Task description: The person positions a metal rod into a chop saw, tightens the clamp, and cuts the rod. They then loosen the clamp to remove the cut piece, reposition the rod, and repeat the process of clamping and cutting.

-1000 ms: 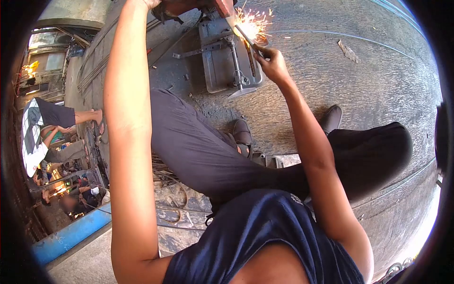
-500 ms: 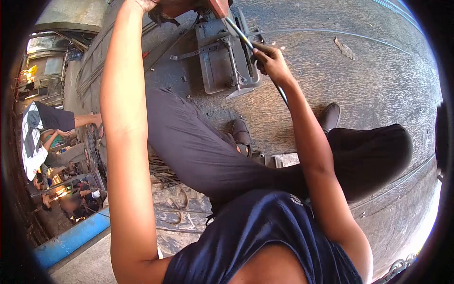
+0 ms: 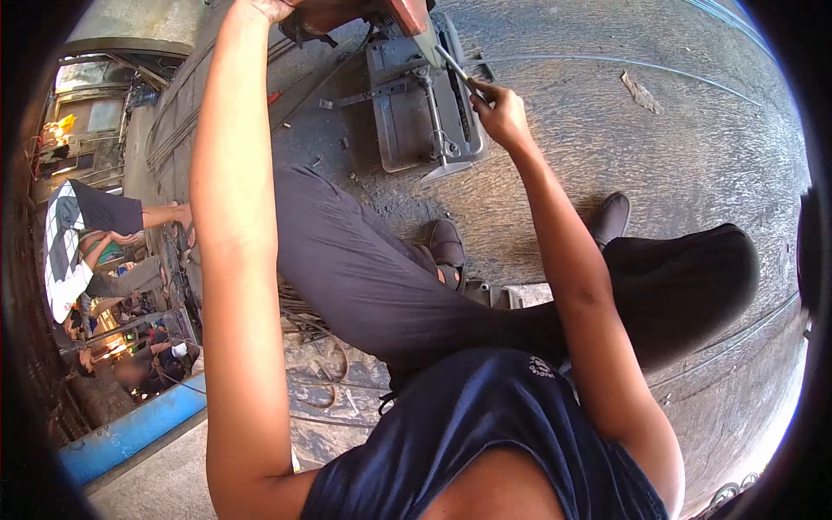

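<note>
Sparks gone since a second ago; right hand (image 3: pixel 501 113) has shifted slightly back up toward the saw after dipping lower half a second ago. Right hand at upper centre of frame, fingers closed around a thin metal rod (image 3: pixel 455 69), pinching it near its end. Rod runs up-left from the hand to the red saw head (image 3: pixel 407 13) at the top edge. Left hand (image 3: pixel 276 7) at top edge, mostly cut off by the frame; seems to be on the saw's handle, grip cannot tell. Grey saw base (image 3: pixel 407 113) sits on the concrete floor (image 3: pixel 659 147), just left of the right hand. Person sits with dark trousers (image 3: pixel 364 269), knees apart. Other people (image 3: pixel 82 251) at left of frame, well apart.
</note>
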{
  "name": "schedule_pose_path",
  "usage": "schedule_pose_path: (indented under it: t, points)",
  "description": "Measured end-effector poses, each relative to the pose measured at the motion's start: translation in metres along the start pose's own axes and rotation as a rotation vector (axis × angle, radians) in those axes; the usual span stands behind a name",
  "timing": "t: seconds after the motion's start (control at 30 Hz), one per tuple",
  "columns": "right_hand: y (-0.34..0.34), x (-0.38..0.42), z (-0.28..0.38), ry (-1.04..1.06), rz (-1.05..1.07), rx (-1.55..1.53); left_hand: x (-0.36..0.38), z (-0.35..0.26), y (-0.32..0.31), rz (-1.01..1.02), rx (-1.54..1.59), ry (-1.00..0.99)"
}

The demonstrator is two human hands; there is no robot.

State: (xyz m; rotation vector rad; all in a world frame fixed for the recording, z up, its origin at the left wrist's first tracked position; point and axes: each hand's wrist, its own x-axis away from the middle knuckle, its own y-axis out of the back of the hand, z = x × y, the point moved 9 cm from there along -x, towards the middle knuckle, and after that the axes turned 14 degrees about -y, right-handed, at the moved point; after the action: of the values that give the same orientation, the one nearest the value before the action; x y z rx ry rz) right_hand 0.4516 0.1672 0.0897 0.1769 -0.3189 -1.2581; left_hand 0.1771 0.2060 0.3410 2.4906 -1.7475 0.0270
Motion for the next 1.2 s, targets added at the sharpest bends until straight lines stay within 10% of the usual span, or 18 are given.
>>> schedule_pose_path:
  t: [0.73,1.2]
  points:
    - [-0.001,0.002,0.016,0.095,0.084,0.004,-0.001,-0.002,-0.002,0.005,-0.03,-0.048]
    - [-0.01,0.019,0.019,-0.302,0.402,-0.443,0.0,-0.002,-0.007,0.042,-0.008,-0.044]
